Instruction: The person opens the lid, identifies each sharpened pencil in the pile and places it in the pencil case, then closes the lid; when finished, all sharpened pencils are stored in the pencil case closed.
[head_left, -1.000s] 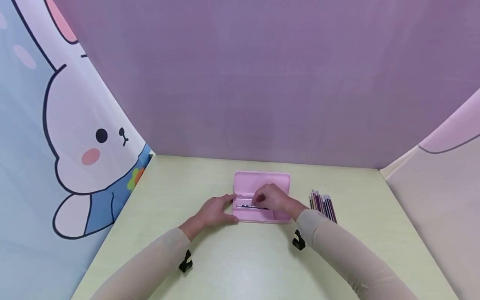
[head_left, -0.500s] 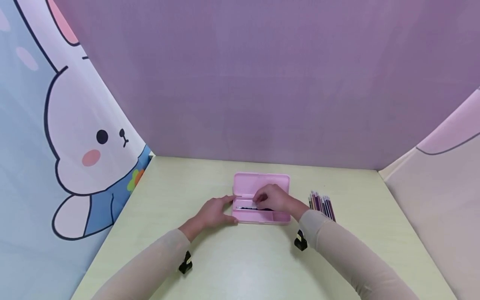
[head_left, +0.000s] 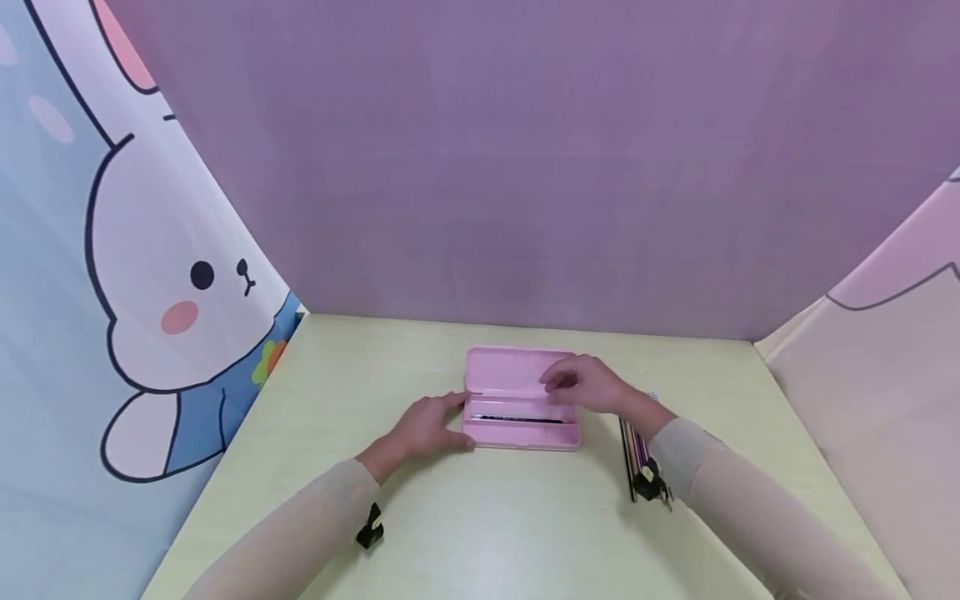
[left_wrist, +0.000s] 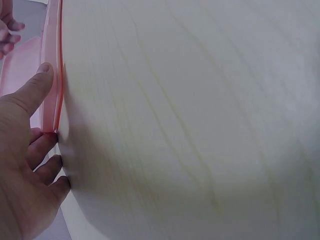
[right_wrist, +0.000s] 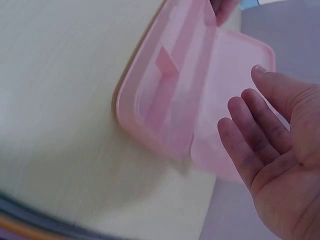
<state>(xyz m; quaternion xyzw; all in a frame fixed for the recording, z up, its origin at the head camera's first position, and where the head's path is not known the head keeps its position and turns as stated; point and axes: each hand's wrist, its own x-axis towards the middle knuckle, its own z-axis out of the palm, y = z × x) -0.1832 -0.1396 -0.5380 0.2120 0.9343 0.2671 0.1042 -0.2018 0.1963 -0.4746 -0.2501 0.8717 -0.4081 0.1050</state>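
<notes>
A pink pencil case (head_left: 510, 437) lies with its lid (head_left: 501, 372) folded back on the table. One dark pencil (head_left: 519, 419) rests lengthwise in its long compartment. My left hand (head_left: 423, 427) holds the case's left end; in the left wrist view the thumb (left_wrist: 44, 80) presses the front wall and the fingers bend round the corner. Over the lid's right part hovers my right hand (head_left: 588, 383), fingers loosely bent and nothing in them. The right wrist view shows its bare palm (right_wrist: 285, 185) beside the lid, along with a small divider (right_wrist: 167, 62) inside the case.
Several pencils (head_left: 630, 458) lie in a bunch right of the case, partly covered by the right wrist and its black camera mount (head_left: 648, 479). A purple cloth wall (head_left: 525, 208) stands behind the pale table (head_left: 465, 517); a rabbit-print cloth (head_left: 165, 317) hangs at left.
My right hand has let go of the pencil in the compartment, lifted, and moved right and back over the lid. The left hand stays at the case's left end.
</notes>
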